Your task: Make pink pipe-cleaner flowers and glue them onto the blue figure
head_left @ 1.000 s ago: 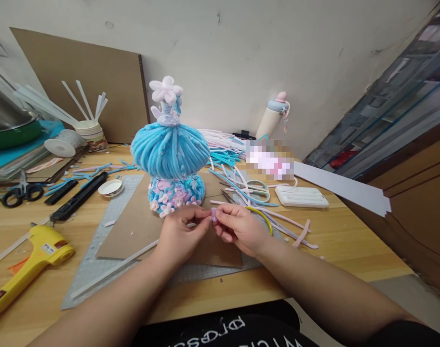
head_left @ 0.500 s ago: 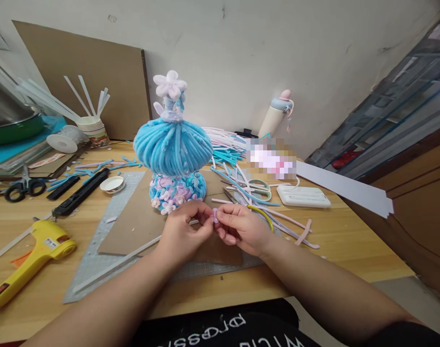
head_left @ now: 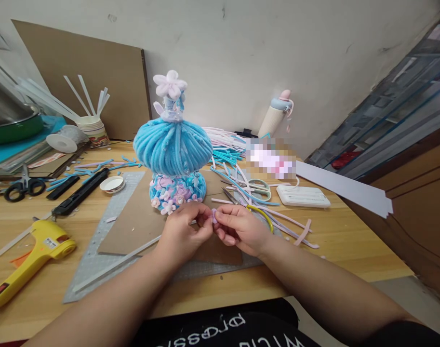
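Between the fingertips of both my hands is a small lilac fuzzy piece, bent into a little curl; most of it is covered by fingers. My left hand pinches it from the left, my right hand from the right. Just behind stands a blue pipe-cleaner ornament with a rounded, mushroom-like top, a pale pink flower at its tip and small flowers around its base. Beneath my hands lies a brown cardboard sheet on a grey cutting mat.
A yellow glue gun, black-handled scissors and a black cutter knife lie to the left. On the right are yellow-handled pliers, loose pipe cleaners, a white power bank and a bottle.
Both hands stay in nearly the same place, still pinching the lilac piece, which has shifted very slightly to the left. Nothing else has visibly moved.
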The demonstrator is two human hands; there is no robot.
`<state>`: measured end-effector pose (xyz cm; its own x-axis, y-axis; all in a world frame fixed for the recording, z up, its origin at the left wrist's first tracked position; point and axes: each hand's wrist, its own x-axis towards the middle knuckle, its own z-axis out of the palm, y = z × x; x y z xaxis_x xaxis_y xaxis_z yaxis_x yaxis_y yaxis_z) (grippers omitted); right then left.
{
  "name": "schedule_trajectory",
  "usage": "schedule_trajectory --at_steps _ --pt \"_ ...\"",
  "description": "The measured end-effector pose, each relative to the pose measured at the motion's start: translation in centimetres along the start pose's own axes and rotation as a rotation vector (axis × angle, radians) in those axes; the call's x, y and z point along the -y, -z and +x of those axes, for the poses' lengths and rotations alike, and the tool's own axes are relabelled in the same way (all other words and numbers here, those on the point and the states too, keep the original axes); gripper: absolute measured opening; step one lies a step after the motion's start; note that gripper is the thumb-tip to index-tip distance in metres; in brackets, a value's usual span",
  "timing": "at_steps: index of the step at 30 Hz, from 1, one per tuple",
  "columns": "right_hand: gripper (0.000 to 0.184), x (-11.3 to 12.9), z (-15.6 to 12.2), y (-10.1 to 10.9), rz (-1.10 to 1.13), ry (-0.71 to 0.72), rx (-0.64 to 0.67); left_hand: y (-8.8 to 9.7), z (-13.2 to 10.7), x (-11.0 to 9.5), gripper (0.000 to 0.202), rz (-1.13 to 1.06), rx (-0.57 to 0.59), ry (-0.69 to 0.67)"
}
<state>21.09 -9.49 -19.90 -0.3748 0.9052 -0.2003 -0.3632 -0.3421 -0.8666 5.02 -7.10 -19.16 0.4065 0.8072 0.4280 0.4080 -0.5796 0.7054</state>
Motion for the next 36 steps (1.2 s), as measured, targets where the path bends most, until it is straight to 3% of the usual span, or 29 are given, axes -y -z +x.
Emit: schedule_trajectory --at_steps 5,9,14,17,24,36 --pt "0.028 0.03 0.01 -0.10 -0.005 -0.006 -0.006 0.05 -0.02 0.03 0.006 -0.021 0.013 0.000" --pt "0.025 0.14 0.05 -0.21 -0.048 0.045 -0.068 -0.07 0.08 -0.01 0.005 -0.194 0.032 0.047" --pt "0.024 0.38 -0.02 -0.19 -0.215 0.140 -0.097 -0.23 0.60 0.24 0.011 -0.608 0.095 0.267" --pt "0.025 0.42 -0.02 -0.08 -0.284 0.150 -0.077 -0.25 0.87 0.62 0.012 -0.735 0.165 0.362" --pt "0.025 0.32 0.05 0.19 -0.184 0.105 -0.089 -0.19 0.84 0.88 0.011 -0.790 0.183 0.373" --pt "0.028 0.27 0.26 0.59 -0.299 0.134 -0.103 -0.38 0.80 0.69 0.007 -0.741 0.198 0.357"
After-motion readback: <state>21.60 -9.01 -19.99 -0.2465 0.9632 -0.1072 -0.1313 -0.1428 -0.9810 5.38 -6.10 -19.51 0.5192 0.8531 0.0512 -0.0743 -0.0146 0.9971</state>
